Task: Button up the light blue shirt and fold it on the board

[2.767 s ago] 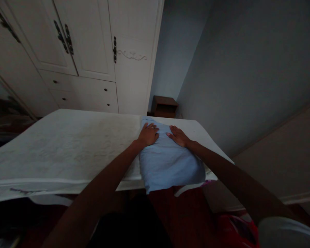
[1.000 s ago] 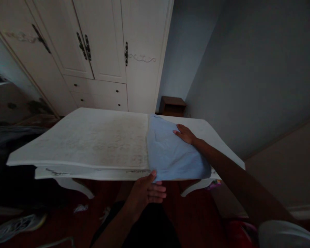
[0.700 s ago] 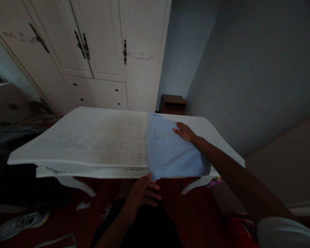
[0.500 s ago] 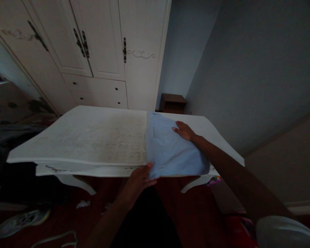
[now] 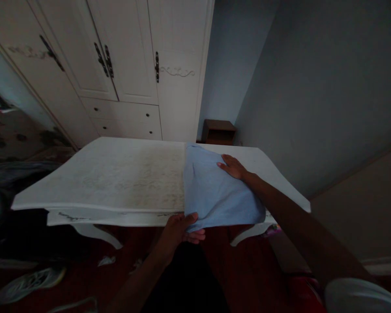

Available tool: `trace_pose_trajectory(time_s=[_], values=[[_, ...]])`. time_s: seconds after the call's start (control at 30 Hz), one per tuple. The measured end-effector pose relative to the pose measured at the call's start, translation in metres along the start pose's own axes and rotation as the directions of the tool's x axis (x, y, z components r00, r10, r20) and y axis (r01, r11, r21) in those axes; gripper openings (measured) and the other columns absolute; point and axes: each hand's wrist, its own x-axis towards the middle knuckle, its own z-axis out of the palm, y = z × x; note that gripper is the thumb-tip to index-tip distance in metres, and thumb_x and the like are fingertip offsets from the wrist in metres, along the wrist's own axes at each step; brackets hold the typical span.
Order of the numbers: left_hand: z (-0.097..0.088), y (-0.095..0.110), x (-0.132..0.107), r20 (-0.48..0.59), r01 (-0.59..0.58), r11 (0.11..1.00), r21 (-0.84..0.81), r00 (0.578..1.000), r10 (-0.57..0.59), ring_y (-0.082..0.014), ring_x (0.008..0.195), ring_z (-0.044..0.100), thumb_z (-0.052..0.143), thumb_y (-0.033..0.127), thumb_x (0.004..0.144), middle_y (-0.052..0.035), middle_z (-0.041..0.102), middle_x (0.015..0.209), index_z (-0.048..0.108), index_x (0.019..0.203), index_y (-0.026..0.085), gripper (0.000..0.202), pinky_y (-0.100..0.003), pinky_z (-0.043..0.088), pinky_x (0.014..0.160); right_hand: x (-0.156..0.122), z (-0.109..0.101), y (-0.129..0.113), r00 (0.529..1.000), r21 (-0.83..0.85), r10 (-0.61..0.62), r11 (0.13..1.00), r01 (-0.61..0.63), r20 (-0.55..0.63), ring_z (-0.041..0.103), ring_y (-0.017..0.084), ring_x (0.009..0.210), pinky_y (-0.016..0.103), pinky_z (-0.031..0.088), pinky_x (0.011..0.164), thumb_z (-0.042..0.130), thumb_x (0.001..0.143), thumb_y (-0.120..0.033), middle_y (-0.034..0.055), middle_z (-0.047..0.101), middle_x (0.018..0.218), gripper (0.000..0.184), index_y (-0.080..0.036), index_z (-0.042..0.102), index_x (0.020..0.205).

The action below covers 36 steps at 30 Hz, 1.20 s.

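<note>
A folded light blue cloth [image 5: 215, 191] lies on the right part of a white table [image 5: 117, 178], its near edge hanging slightly over the table's front. My left hand [image 5: 179, 229] is below the front edge, thumb on top and fingers under the cloth's near left corner, pinching it. My right hand [image 5: 233, 167] lies flat with fingers stretched on the cloth's far right part.
A white wardrobe [image 5: 130, 69] with doors and drawers stands behind the table. A small brown nightstand [image 5: 219, 131] sits in the corner by the blue-grey wall. A shoe [image 5: 29, 282] and scraps lie on the dark red floor at left.
My left hand left the top of the cloth, dropped below the table's front edge and took hold of the cloth's near left corner. My right hand stayed flat on the cloth.
</note>
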Motion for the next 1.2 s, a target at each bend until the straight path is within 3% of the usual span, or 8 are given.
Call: trace_pose_trajectory(time_s=[0.17, 0.33, 0.5, 0.6, 0.73, 0.83, 0.97, 1.2], values=[[-0.003, 0.001, 0.001, 0.035, 0.002, 0.997, -0.080, 0.999, 0.001, -0.0263, 0.079, 0.073, 0.077, 0.046, 0.071, -0.0139, 0.074, 0.087, 0.065, 0.087, 0.010, 0.041, -0.033, 0.060, 0.071, -0.001, -0.005, -0.003, 0.998, 0.224, 0.065, 0.972, -0.065, 0.006, 0.024, 0.031, 0.144, 0.042, 0.014, 0.120, 0.035, 0.084, -0.075, 0.0155, 0.031, 0.154, 0.089, -0.010, 0.038, 0.146], [-0.007, 0.004, 0.002, 0.087, 0.050, 0.971, -0.236, 0.996, -0.030, -0.0274, 0.094, 0.071, 0.074, 0.042, 0.076, -0.0140, 0.069, 0.114, 0.065, 0.106, 0.014, 0.042, -0.041, 0.057, 0.088, -0.022, -0.024, 0.009, 0.971, 0.618, 0.223, 0.777, -0.121, -0.091, 0.028, 0.028, 0.143, 0.045, 0.015, 0.120, 0.049, 0.077, -0.076, 0.0116, 0.035, 0.153, 0.085, -0.018, 0.046, 0.140], [0.000, 0.010, 0.002, 0.076, 0.081, 0.969, -0.232, 0.995, -0.065, -0.0303, 0.090, 0.071, 0.077, 0.037, 0.073, -0.0177, 0.069, 0.112, 0.063, 0.105, 0.010, 0.044, -0.044, 0.058, 0.085, -0.083, -0.055, 0.000, 0.910, 0.761, 0.345, 0.647, -0.054, -0.228, 0.048, 0.026, 0.129, 0.044, 0.031, 0.113, 0.051, 0.079, -0.071, 0.0131, 0.055, 0.137, 0.069, -0.019, 0.056, 0.124], [0.008, 0.010, 0.002, 0.052, 0.051, 0.976, -0.212, 0.998, -0.041, -0.0309, 0.090, 0.071, 0.079, 0.033, 0.071, -0.0168, 0.069, 0.110, 0.064, 0.102, 0.010, 0.042, -0.042, 0.059, 0.082, -0.141, -0.066, -0.037, 0.904, 0.905, 0.365, 0.421, 0.054, -0.224, 0.066, 0.021, 0.100, 0.040, 0.049, 0.096, 0.058, 0.082, -0.061, 0.0076, 0.069, 0.112, 0.048, -0.024, 0.062, 0.112], [0.013, 0.007, 0.003, 0.009, 0.023, 0.979, -0.203, 1.000, -0.021, -0.0297, 0.083, 0.073, 0.079, 0.029, 0.070, -0.0140, 0.071, 0.098, 0.064, 0.095, 0.010, 0.035, -0.038, 0.061, 0.074, -0.217, -0.045, -0.100, 0.974, 0.974, 0.141, 0.118, -0.193, 0.176, 0.067, 0.017, 0.060, 0.029, 0.054, 0.057, 0.056, 0.085, -0.060, 0.0074, 0.073, 0.078, 0.045, -0.017, 0.069, 0.092], [0.015, 0.004, 0.004, -0.034, -0.003, 0.982, -0.189, 0.999, -0.004, -0.0286, 0.077, 0.073, 0.078, 0.028, 0.070, -0.0120, 0.072, 0.089, 0.064, 0.091, 0.010, 0.031, -0.035, 0.062, 0.066, -0.246, -0.007, -0.135, 0.852, 0.853, -0.047, 0.001, -0.522, 0.522, 0.072, 0.021, 0.068, 0.029, 0.055, 0.055, 0.050, 0.081, -0.072, 0.0146, 0.074, 0.087, 0.066, -0.011, 0.068, 0.097], [0.016, 0.003, 0.006, -0.059, -0.022, 0.987, -0.156, 0.998, 0.013, -0.0276, 0.073, 0.073, 0.076, 0.029, 0.072, -0.0121, 0.072, 0.086, 0.064, 0.089, 0.009, 0.029, -0.036, 0.062, 0.065, -0.239, 0.028, -0.160, 0.835, 0.860, 0.222, -0.224, -0.459, 0.503, 0.071, 0.018, 0.067, 0.023, 0.052, 0.047, 0.058, 0.074, -0.073, 0.0112, 0.074, 0.087, 0.066, -0.013, 0.067, 0.099], [0.016, 0.003, 0.004, -0.085, -0.070, 0.988, -0.136, 0.995, 0.059, -0.0262, 0.072, 0.073, 0.079, 0.034, 0.070, -0.0127, 0.073, 0.089, 0.065, 0.089, 0.010, 0.034, -0.036, 0.062, 0.066, -0.222, 0.016, -0.171, 0.779, 0.929, 0.507, -0.219, -0.297, 0.368, 0.062, 0.011, 0.043, 0.015, 0.036, 0.031, 0.075, 0.069, -0.053, 0.0069, 0.072, 0.067, 0.042, -0.012, 0.065, 0.073]])
